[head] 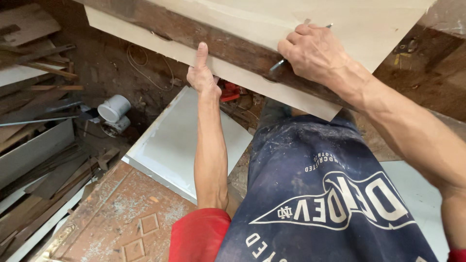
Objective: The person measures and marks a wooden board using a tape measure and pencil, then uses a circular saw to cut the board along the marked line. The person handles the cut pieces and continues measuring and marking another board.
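Fingers (pixel 310 36) of right hand (pixel 315 53) clamped on thin metal tool (pixel 277 65), seemingly a blade, left hand (pixel 201 73) pressed flat on plywood sheet (pixel 291 19)

The pale plywood sheet (pixel 291 29) runs off the frame at twelve o'clock. The right hand (pixel 315 53) hides most of a thin metal tool (pixel 277 65); its kind is unclear. Fingers of the left hand (pixel 201 73) vanish behind the dark beam (pixel 194 31).

Pale cream plywood sheet (pixel 272 19), dark brown beam (pixel 194 29), white panel (pixel 179 140), navy apron (pixel 315 194)
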